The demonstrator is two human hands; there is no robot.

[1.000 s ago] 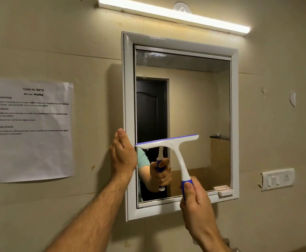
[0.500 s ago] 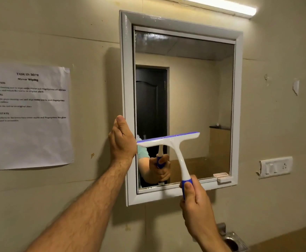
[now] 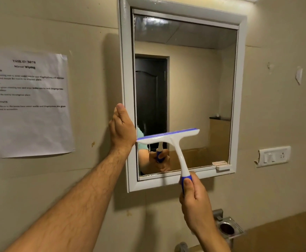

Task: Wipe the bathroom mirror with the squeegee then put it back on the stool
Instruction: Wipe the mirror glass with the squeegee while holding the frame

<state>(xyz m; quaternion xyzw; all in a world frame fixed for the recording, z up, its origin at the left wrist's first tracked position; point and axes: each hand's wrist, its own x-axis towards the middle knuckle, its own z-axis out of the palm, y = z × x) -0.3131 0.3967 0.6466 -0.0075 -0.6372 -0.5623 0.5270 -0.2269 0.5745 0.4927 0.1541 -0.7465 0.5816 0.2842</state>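
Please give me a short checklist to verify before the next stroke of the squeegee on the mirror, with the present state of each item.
1. Grip on the tool: the right hand holds the blue end of the squeegee handle. Ok.
2. Mirror steadied: the left hand rests flat on the left side of the white frame. Ok.
3. Blade position: it lies across the lower left part of the glass, a little tilted. Ok.
4. Blade fully pressed on the glass: cannot tell.
5. Upper glass clean: a smeared patch shows near the top left corner. Not ok.
6. Stool free for the return: not in the picture. Cannot tell.
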